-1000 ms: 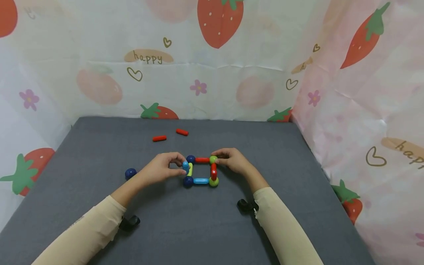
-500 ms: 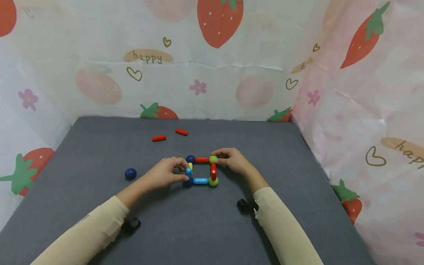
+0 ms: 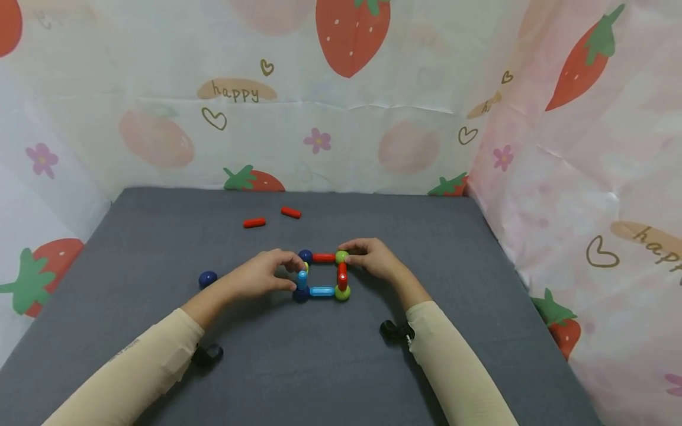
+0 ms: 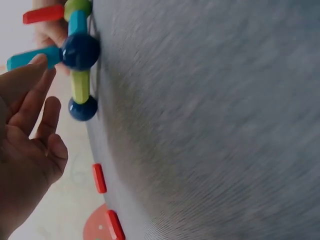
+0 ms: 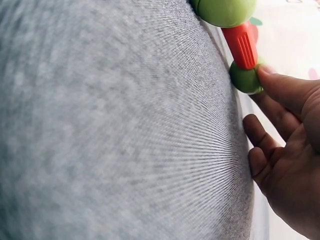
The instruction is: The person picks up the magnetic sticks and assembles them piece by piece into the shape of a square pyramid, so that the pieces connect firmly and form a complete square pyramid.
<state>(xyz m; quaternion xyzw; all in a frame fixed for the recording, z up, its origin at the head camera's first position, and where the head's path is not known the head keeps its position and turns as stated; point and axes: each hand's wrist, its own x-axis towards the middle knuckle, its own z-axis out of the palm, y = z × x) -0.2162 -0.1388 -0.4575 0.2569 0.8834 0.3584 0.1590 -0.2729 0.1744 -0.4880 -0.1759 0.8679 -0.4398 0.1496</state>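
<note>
My left hand (image 3: 261,275) pinches the blue rod (image 3: 302,280), apparently seating it upright on the near navy ball (image 3: 301,296); my right hand (image 3: 375,258) grips the far green ball (image 3: 341,256); careful release seems called for next.

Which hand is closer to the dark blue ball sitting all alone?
Left. The left hand is right of the lone dark blue ball, by the upright light-blue stick; the right hand is farther right, pinching the far green ball.

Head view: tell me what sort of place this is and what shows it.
Probably an indoor tabletop corner set up for play or filming. A grey-covered table stands before strawberry-printed sheets, and a small frame of coloured rods and balls sits on it.
</note>
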